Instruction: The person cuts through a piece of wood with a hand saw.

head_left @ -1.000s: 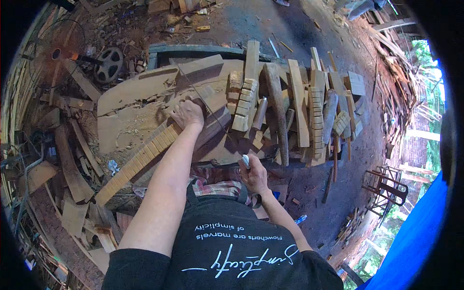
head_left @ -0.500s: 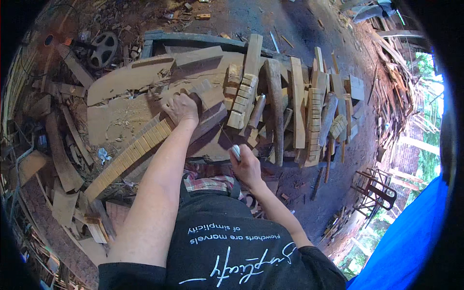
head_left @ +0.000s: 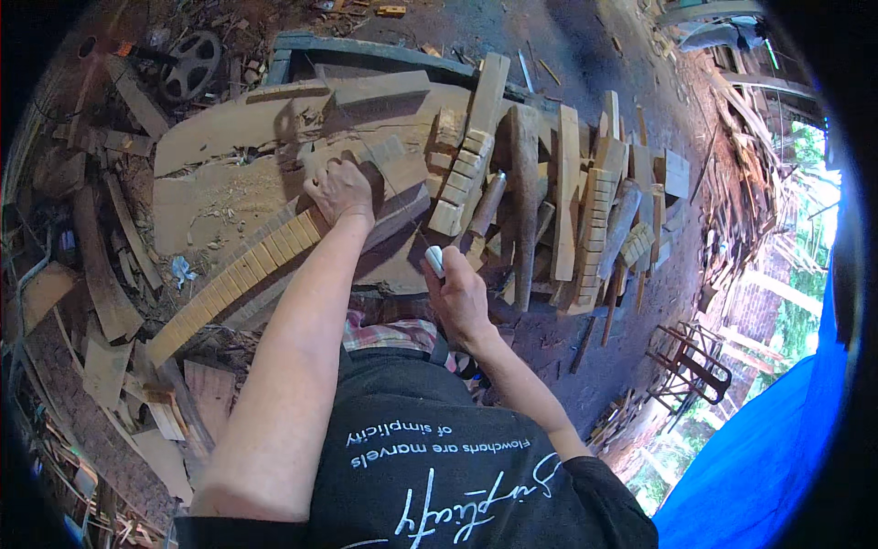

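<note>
Head view, looking down on a big rough wooden slab (head_left: 219, 197) that serves as the bench; everything else is placed against it. Left hand (head_left: 340, 190) is curled shut over the upper end of a long notched wooden strip (head_left: 240, 274), which lies slanting across the slab's near side and runs off toward its lower left corner. Right hand (head_left: 457, 295) hangs just off the slab's near right edge, fingers wrapped around a small pale grey tool (head_left: 434, 261) whose tip points up toward the wood. Just right of the slab sits a pile of cut wooden blocks and sticks (head_left: 567, 201). Beyond its far left corner lies a dark metal wheel (head_left: 190, 64)
</note>
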A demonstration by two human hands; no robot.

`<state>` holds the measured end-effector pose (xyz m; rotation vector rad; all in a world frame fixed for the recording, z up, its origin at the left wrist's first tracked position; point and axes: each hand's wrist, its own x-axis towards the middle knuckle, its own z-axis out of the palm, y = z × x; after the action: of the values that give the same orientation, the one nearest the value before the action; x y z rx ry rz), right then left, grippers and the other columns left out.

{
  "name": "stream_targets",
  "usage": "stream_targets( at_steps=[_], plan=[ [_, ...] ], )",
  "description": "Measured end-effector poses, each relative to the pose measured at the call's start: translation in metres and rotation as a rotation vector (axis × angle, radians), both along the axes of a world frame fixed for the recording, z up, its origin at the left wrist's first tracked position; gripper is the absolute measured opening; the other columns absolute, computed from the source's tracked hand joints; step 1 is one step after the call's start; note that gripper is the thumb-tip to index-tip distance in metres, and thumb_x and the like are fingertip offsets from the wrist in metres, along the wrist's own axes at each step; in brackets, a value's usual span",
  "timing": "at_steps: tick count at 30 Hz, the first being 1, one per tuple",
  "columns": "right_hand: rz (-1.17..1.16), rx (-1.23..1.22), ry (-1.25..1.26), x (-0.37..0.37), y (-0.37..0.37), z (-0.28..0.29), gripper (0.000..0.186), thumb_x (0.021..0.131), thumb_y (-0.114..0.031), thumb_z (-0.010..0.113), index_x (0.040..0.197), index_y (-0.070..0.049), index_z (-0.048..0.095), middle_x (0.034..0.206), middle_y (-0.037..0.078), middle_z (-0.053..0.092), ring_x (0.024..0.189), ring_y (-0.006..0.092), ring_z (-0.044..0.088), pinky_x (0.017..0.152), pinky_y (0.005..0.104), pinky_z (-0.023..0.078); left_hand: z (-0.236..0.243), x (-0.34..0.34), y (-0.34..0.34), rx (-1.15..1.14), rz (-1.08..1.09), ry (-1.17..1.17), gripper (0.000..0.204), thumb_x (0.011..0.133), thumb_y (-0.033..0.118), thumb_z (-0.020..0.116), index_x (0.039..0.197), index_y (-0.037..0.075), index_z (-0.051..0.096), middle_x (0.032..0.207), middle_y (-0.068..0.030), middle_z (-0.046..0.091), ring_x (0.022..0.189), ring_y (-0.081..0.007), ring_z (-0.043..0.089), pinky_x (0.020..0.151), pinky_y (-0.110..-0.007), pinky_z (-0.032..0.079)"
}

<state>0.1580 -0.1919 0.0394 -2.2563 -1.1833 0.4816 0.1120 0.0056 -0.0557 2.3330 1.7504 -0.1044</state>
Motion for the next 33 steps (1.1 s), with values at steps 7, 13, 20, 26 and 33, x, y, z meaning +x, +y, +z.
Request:
stream_targets(
  at_steps=[7, 13, 20, 26, 33],
  plan=[
    [0.009, 0.040, -0.042, -0.002, -0.005, -0.012, 0.020, 0.085, -0.015, 0.063, 0.089, -0.005, 0.047, 0.076, 0.015, 0.052, 0.067, 0.0367, 0.056, 0.055, 0.0439, 0.045, 0.001, 0.001, -0.004, 0.111, -0.035, -0.062, 0.026, 0.086, 0.012, 0.042, 0.080, 0.011, 0.067, 0.089, -0.0081, 0.066, 0.094, -0.0231, 0.059, 0.084, -0.041, 0.036],
    [-0.007, 0.062, -0.042, -0.005, -0.007, -0.014, 0.019, 0.085, -0.015, 0.063, 0.090, -0.005, 0.047, 0.076, 0.015, 0.052, 0.067, 0.0356, 0.056, 0.054, 0.0435, 0.044, 0.004, 0.001, -0.002, 0.054, -0.027, -0.004, 0.025, 0.085, 0.012, 0.044, 0.080, 0.011, 0.068, 0.087, -0.0090, 0.066, 0.092, -0.0244, 0.060, 0.084, -0.041, 0.036],
    [-0.052, 0.134, 0.028, -0.008, 0.004, -0.030, 0.020, 0.084, -0.013, 0.064, 0.089, -0.005, 0.046, 0.076, 0.016, 0.051, 0.067, 0.0371, 0.055, 0.054, 0.0446, 0.043, -0.003, 0.003, -0.003, 0.072, 0.037, -0.182, 0.025, 0.085, 0.017, 0.046, 0.081, 0.010, 0.070, 0.090, -0.0098, 0.067, 0.093, -0.0253, 0.059, 0.088, -0.041, 0.033],
    [-0.078, 0.053, 0.087, -0.017, -0.045, -0.023, 0.021, 0.083, -0.013, 0.066, 0.087, -0.005, 0.047, 0.076, 0.015, 0.052, 0.067, 0.0370, 0.055, 0.055, 0.0432, 0.044, 0.003, 0.002, -0.001, 0.053, 0.003, -0.030, 0.027, 0.084, 0.015, 0.044, 0.081, 0.010, 0.070, 0.090, -0.0093, 0.067, 0.093, -0.0255, 0.060, 0.086, -0.043, 0.035],
    [-0.077, 0.062, 0.056, -0.007, -0.031, -0.017, 0.021, 0.083, -0.014, 0.066, 0.085, -0.005, 0.046, 0.076, 0.015, 0.053, 0.069, 0.0363, 0.057, 0.055, 0.0428, 0.045, -0.001, 0.005, -0.003, 0.156, -0.049, 0.020, 0.028, 0.087, 0.015, 0.042, 0.081, 0.012, 0.069, 0.089, -0.0069, 0.067, 0.092, -0.0227, 0.061, 0.083, -0.041, 0.036]
  ],
)
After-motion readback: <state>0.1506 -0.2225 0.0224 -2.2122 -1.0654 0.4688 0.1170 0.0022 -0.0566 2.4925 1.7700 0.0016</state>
